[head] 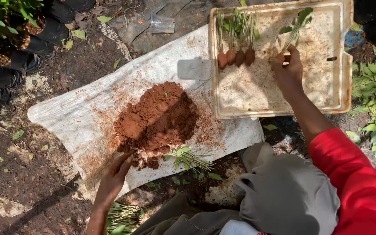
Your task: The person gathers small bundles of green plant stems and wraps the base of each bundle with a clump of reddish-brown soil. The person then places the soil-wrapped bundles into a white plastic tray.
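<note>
The right hand (287, 67) is stretched out over the shallow beige tray (345, 56), and a seedling cutting (293, 30) is pinched between its fingers. The base of this cutting seems to be wrapped in a small ball of red-brown clay, which is held just at the fingertips, close to the tray floor. To the left of it, four finished cuttings (235, 54) are laid side by side in a row near the top edge of the tray, each one with a clay ball at the bottom and the green stem pointing away. Most of the tray floor is not yet filled.

The left hand (115, 174) is rested with its fingers only loosely bent at the lower edge of the heap of red clay (155, 122), which is spread on a white sack (75, 117) on the ground. Whether some clay is gripped in it cannot be told. Just beside the heap, a small bundle of bare cuttings (190, 159) is lying on the sack, and more stems (122, 215) are seen below, near the left forearm.

So it is judged that the work is in an early part: four pieces are placed, a fifth is being set down, and many cuttings are left to be coated.
</note>
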